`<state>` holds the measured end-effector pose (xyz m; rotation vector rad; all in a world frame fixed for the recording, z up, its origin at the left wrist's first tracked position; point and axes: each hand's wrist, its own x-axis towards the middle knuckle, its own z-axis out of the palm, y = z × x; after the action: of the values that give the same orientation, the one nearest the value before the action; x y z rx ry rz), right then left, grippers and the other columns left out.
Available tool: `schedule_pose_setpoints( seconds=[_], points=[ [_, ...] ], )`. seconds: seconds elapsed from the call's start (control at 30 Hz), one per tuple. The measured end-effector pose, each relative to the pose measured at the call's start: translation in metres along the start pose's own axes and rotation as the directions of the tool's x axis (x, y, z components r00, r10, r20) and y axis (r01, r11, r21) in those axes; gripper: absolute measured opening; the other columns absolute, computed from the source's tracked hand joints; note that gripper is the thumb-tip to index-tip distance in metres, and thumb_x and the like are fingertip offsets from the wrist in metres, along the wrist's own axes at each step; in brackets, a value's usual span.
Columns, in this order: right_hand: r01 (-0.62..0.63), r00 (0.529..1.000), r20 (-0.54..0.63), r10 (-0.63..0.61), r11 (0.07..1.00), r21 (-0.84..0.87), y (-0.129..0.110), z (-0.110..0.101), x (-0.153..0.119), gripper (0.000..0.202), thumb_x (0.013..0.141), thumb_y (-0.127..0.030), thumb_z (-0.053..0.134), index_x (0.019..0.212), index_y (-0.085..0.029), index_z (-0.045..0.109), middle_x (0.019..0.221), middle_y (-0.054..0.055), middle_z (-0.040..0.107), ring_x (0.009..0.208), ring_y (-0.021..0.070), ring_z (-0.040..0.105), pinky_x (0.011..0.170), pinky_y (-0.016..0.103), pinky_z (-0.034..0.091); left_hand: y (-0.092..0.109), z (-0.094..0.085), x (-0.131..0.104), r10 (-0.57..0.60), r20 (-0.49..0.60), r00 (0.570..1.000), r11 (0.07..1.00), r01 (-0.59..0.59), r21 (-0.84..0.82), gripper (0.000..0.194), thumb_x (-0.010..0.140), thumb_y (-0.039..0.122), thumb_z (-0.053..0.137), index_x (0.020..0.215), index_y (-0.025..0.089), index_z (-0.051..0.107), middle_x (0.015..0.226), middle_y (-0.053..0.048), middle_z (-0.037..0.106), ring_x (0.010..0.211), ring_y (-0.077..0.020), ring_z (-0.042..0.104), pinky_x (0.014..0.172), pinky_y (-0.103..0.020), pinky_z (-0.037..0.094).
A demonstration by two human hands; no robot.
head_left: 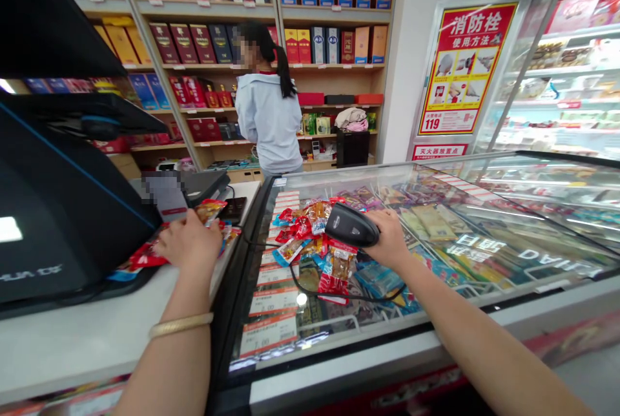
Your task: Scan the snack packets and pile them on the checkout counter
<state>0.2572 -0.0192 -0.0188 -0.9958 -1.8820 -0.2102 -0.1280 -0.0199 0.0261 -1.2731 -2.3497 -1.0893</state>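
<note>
Nearest the camera, the left forearm [167, 371] extends from the lower edge and carries a gold-coloured bracelet [181, 324]; the right forearm [479, 338] extends from the lower right. Right hand [389, 235]: closed around the handle of a black handheld scanner [352, 225], which is positioned over a pile of red, blue and clear packets [300, 228] on a glass-topped display freezer [349, 366]. A black cable [339, 297] loops across the glass at the near side of the pile. Left hand [191, 241]: fingers spread over further packets [145, 256] on the white table [159, 332], beside a dark terminal [58, 209]; whether it grips any cannot be determined. A partly pixelated panel [173, 209] stands just beyond its fingertips. Behind the freezer, a person [274, 119] in a light blue top stands before shelves [334, 14] of boxed goods.
</note>
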Motion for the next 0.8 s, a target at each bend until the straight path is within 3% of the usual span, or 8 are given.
schedule_pose_setpoints(
  seconds=[0.17, 0.27, 0.33, 0.4, 0.47, 0.53, 0.6, 0.8],
  points=[
    [-0.006, 1.000, -0.005, 0.006, 1.000, -0.017, 0.002, 0.001, 0.000, 0.022, 0.071, -0.034, 0.069, 0.090, -0.023, 0.073, 0.081, 0.006, 0.076, 0.079, 0.0239, 0.064, 0.080, 0.038, 0.035, -0.010, 0.011, 0.003, -0.142, 0.099, 0.985, 0.989, 0.138, 0.044, 0.055, 0.082, 0.045, 0.060, 0.125, 0.010, 0.057, 0.145, -0.031, 0.047, 0.135, -0.0610, 0.031, 0.098, -0.078, 0.023],
    [-0.014, 1.000, -0.005, 0.014, 1.000, -0.016, 0.005, 0.002, 0.000, 0.025, 0.070, -0.033, 0.069, 0.092, -0.023, 0.073, 0.081, 0.006, 0.076, 0.079, 0.0241, 0.064, 0.081, 0.038, 0.035, 0.006, 0.010, -0.005, -0.016, 0.004, 1.000, 1.000, 0.016, 0.014, 0.061, 0.087, 0.047, 0.053, 0.134, 0.008, 0.056, 0.150, -0.032, 0.042, 0.139, -0.0550, 0.034, 0.105, -0.072, 0.027],
    [-0.022, 1.000, -0.001, 0.022, 1.000, -0.015, 0.006, 0.002, 0.000, 0.025, 0.071, -0.035, 0.068, 0.092, -0.023, 0.073, 0.080, 0.006, 0.075, 0.078, 0.0241, 0.063, 0.081, 0.038, 0.036, 0.020, 0.009, -0.013, 0.117, 0.048, 0.992, 0.991, -0.114, -0.064, 0.060, 0.087, 0.047, 0.052, 0.133, 0.010, 0.059, 0.142, -0.029, 0.052, 0.133, -0.0466, 0.047, 0.106, -0.061, 0.037],
    [-0.022, 1.000, 0.003, 0.022, 1.000, -0.014, 0.007, 0.002, 0.000, 0.026, 0.072, -0.036, 0.067, 0.093, -0.023, 0.073, 0.078, 0.006, 0.075, 0.077, 0.0239, 0.063, 0.081, 0.038, 0.036, 0.034, 0.011, -0.023, 0.264, 0.248, 0.932, 0.954, -0.215, -0.207, 0.054, 0.083, 0.050, 0.054, 0.122, 0.015, 0.066, 0.124, -0.021, 0.067, 0.115, -0.0368, 0.062, 0.098, -0.048, 0.047],
    [-0.016, 1.000, 0.009, 0.016, 1.000, -0.015, 0.007, 0.002, 0.000, 0.027, 0.072, -0.037, 0.067, 0.094, -0.022, 0.073, 0.079, 0.006, 0.074, 0.078, 0.0238, 0.063, 0.081, 0.037, 0.035, 0.046, 0.015, -0.035, 0.389, 0.466, 0.795, 0.912, -0.260, -0.318, 0.050, 0.078, 0.056, 0.059, 0.108, 0.018, 0.070, 0.107, -0.013, 0.074, 0.096, -0.0299, 0.069, 0.087, -0.039, 0.052],
    [-0.011, 1.000, 0.018, 0.011, 1.000, -0.019, 0.007, 0.001, 0.000, 0.028, 0.072, -0.037, 0.068, 0.095, -0.022, 0.073, 0.082, 0.006, 0.075, 0.080, 0.0243, 0.064, 0.082, 0.038, 0.035, 0.054, 0.020, -0.047, 0.456, 0.569, 0.684, 0.887, -0.303, -0.348, 0.051, 0.071, 0.060, 0.067, 0.101, 0.020, 0.071, 0.101, -0.010, 0.076, 0.087, -0.0276, 0.070, 0.080, -0.036, 0.052],
    [-0.013, 1.000, 0.027, 0.014, 1.000, -0.020, 0.006, 0.000, 0.000, 0.028, 0.071, -0.035, 0.068, 0.096, -0.022, 0.073, 0.084, 0.007, 0.075, 0.082, 0.0248, 0.065, 0.083, 0.038, 0.035, 0.059, 0.024, -0.059, 0.490, 0.585, 0.646, 0.872, -0.354, -0.338, 0.050, 0.066, 0.056, 0.073, 0.102, 0.021, 0.071, 0.103, -0.011, 0.077, 0.087, -0.0277, 0.071, 0.078, -0.035, 0.052],
    [-0.042, 0.997, 0.060, 0.044, 0.998, -0.037, 0.005, 0.000, 0.000, 0.029, 0.071, -0.035, 0.069, 0.097, -0.023, 0.073, 0.091, 0.008, 0.077, 0.085, 0.0261, 0.065, 0.084, 0.039, 0.035, 0.066, 0.025, -0.071, 0.531, 0.588, 0.610, 0.845, -0.435, -0.312, 0.052, 0.065, 0.030, 0.073, 0.116, 0.020, 0.071, 0.106, -0.013, 0.077, 0.092, -0.0294, 0.072, 0.082, -0.034, 0.051]
  ],
)
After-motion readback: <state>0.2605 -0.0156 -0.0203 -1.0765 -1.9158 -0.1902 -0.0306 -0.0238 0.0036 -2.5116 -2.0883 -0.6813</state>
